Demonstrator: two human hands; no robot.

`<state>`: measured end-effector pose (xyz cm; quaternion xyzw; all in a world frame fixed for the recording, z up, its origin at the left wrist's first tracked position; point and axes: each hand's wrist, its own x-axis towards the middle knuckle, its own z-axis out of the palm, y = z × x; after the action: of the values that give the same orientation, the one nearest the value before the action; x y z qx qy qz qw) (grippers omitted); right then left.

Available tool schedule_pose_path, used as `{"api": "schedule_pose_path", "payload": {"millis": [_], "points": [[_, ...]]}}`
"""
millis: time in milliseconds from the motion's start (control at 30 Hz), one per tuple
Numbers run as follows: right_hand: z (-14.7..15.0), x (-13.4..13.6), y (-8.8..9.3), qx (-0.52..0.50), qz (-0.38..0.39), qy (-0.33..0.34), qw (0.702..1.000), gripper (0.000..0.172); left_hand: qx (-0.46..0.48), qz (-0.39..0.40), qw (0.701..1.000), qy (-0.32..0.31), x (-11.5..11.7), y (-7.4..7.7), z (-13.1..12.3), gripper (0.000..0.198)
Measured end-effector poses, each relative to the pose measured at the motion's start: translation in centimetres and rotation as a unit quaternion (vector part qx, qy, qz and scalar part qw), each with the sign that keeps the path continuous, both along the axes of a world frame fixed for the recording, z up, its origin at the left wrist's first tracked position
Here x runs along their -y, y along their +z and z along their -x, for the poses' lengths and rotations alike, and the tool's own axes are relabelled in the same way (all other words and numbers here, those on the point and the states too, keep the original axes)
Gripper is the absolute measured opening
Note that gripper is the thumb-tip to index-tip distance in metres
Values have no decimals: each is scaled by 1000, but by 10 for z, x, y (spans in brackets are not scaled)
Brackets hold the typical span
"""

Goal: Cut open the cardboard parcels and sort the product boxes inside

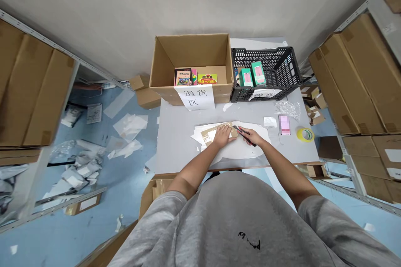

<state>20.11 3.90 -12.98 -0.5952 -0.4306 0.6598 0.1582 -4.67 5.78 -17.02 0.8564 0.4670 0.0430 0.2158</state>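
A small flat cardboard box (pixel 234 132) with a torn pale label lies on white wrapping sheets (pixel 247 147) on the table. My left hand (pixel 222 135) is laid across the box, gripping it with the fingers over the top and the thumb near its right end. In my right hand (pixel 252 137) is a black and red utility knife (pixel 243 130). Its tip is at the right end of the box, close to the left hand; whether the blade touches the cardboard I cannot tell.
Behind stand an open cardboard carton (pixel 191 95) with colourful packs and a black plastic crate (pixel 283 87) with green boxes. To the right lie bubble wrap (pixel 290 109), a pink box (pixel 285 125) and a tape roll (pixel 305 134). Loaded shelves flank the grey table (pixel 175 146).
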Motion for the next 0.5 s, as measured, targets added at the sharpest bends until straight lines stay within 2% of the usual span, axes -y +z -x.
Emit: {"api": "schedule_pose_path", "payload": {"millis": [300,400,500], "points": [[-3,24,-2,-30,0,-9,1000,74,-13,7,1000,-15,8,-3,-1,51],[5,23,0,-26,2,-18,999,70,-12,5,999,-33,10,-2,-1,47],[7,20,0,-19,5,-20,1000,68,-6,7,1000,-27,6,-1,-1,48]]}}
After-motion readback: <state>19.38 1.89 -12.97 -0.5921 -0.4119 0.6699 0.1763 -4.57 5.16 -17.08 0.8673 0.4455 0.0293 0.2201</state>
